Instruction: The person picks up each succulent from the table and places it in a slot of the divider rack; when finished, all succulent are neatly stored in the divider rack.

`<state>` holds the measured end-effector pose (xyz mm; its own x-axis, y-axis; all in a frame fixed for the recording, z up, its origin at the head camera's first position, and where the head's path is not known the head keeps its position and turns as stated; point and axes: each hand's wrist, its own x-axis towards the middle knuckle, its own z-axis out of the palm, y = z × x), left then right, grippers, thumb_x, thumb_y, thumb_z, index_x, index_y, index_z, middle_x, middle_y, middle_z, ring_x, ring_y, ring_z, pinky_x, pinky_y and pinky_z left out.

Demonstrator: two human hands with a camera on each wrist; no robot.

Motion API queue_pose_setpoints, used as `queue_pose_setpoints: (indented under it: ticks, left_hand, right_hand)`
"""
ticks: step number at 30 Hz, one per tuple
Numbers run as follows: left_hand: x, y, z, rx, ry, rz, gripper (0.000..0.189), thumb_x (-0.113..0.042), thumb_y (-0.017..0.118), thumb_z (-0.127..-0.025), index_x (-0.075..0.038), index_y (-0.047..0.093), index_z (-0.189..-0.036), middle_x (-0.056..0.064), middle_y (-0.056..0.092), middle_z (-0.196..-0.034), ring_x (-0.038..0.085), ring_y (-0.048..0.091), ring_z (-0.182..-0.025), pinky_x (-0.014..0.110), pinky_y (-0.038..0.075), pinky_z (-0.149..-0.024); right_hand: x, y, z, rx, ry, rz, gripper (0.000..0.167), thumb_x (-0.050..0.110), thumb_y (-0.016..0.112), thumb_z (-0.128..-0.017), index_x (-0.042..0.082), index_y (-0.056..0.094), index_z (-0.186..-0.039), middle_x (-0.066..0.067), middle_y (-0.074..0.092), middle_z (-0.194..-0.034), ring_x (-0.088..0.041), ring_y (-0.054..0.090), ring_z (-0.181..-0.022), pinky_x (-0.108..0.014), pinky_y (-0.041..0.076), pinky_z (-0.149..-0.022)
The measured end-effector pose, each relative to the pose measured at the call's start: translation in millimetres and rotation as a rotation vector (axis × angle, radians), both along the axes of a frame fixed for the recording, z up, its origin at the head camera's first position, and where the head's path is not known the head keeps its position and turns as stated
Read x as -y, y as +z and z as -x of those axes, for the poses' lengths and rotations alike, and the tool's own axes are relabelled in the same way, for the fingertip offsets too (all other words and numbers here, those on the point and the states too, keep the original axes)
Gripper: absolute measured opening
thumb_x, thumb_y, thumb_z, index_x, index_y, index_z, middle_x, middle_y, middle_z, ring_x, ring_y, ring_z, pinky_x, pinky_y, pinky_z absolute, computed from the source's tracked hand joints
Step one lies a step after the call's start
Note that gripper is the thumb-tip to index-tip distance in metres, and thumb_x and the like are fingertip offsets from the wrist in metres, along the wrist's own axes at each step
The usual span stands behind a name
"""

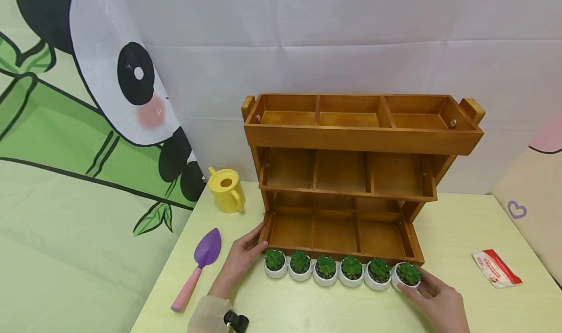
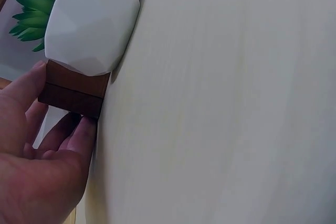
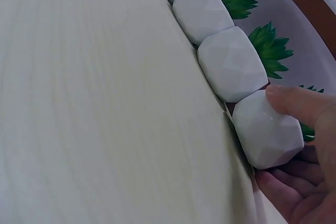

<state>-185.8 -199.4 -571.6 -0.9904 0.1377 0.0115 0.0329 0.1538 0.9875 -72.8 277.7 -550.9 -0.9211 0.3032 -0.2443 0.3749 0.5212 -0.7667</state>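
Note:
A brown wooden three-tier shelf [image 1: 364, 140] stands on the table, its tiers split into compartments. Along its front edge runs a row of several small potted succulents [image 1: 326, 269], green plants in white faceted pots. At the lowest tier's left front corner, my left hand [image 1: 243, 255] grips the wood, thumb and fingertips around the corner [image 2: 73, 90] in the left wrist view. My right hand [image 1: 439, 299] holds the rightmost potted succulent [image 1: 407, 274] at the row's end. Its thumb lies on the white pot [image 3: 268, 129] in the right wrist view, other fingers around the far side.
Left of the shelf stands a yellow watering can [image 1: 227, 190]. A purple trowel [image 1: 208, 248] with a pink handle lies nearer the table's left edge. On the right is a red and white packet [image 1: 497, 268]. Behind hangs a pale cloth [image 1: 351, 40] with a cartoon panda at left.

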Motion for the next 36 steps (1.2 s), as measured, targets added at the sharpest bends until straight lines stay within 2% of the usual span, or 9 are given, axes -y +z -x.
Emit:
queue_pose_setpoints:
  ticks: [12,21,28,36]
  left_hand:
    - [-0.6,-0.2,0.6,0.002,0.002,0.009,0.058,-0.013,0.072,-0.1,-0.016,0.053,-0.155,0.006,0.045,-0.16,0.03,0.04,-0.147,0.039,0.04,-0.116]
    - [-0.7,0.4,0.5,0.008,0.005,0.001,0.058,-0.012,0.073,-0.1,-0.016,0.054,-0.155,0.008,0.045,-0.16,0.031,0.043,-0.146,0.038,0.042,-0.114]
    - [-0.8,0.3,0.6,0.018,0.014,0.012,0.059,-0.011,0.073,-0.1,-0.017,0.053,-0.155,0.008,0.045,-0.16,0.031,0.043,-0.146,0.036,0.044,-0.113]
    - [-0.7,-0.7,0.7,0.013,0.016,0.001,0.059,-0.011,0.073,-0.099,-0.016,0.054,-0.155,0.009,0.044,-0.16,0.031,0.043,-0.146,0.036,0.043,-0.113]
  right_hand:
    - [-1.9,7.0,-0.9,-0.033,0.011,0.006,0.104,0.061,0.087,-0.077,-0.009,0.054,-0.146,-0.032,0.055,-0.14,-0.04,0.065,-0.122,-0.015,0.059,-0.076]
    - [-2.6,22.9,-3.1,-0.046,0.048,0.006,0.099,0.057,0.088,-0.08,-0.009,0.055,-0.145,-0.03,0.056,-0.14,-0.039,0.066,-0.12,-0.017,0.06,-0.076]
    - [-5.1,33.3,-2.6,-0.025,0.065,0.02,0.102,0.058,0.086,-0.081,-0.009,0.051,-0.149,-0.029,0.052,-0.146,-0.042,0.062,-0.126,-0.02,0.061,-0.078]
    - [-4.1,46.0,-1.0,-0.1,0.105,-0.018,0.096,0.055,0.085,-0.083,-0.007,0.053,-0.148,-0.029,0.054,-0.144,-0.04,0.065,-0.122,-0.019,0.061,-0.076]
